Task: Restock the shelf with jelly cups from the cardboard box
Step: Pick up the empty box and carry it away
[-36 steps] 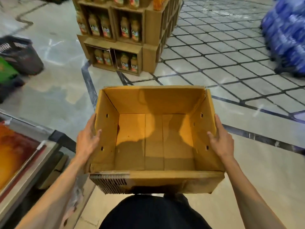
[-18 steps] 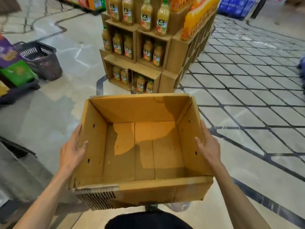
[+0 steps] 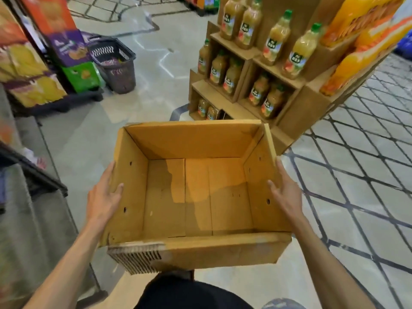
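Observation:
An open-topped cardboard box (image 3: 196,192) is carried in front of me, above the shop floor. Its inside is bare cardboard; no jelly cups show in it. My left hand (image 3: 101,197) grips the box's left wall, thumb hooked over the rim to the inside, fingers along the outside. My right hand (image 3: 284,192) grips the right wall the same way, thumb inside. The near wall has a torn strip that bares the corrugation. No shelf of jelly cups is recognisable in this view.
A cardboard display stand (image 3: 249,85) of juice bottles rises just beyond the box, to the right. A dark shopping basket (image 3: 116,65) sits on the floor at the back left, beside stacked coloured cartons (image 3: 73,59). A grey counter edge (image 3: 33,175) runs along the left.
The view has swung left and up while both hands keep their hold on the box. The juice stand moved from upper left to upper right, and the basket and cartons came further in.

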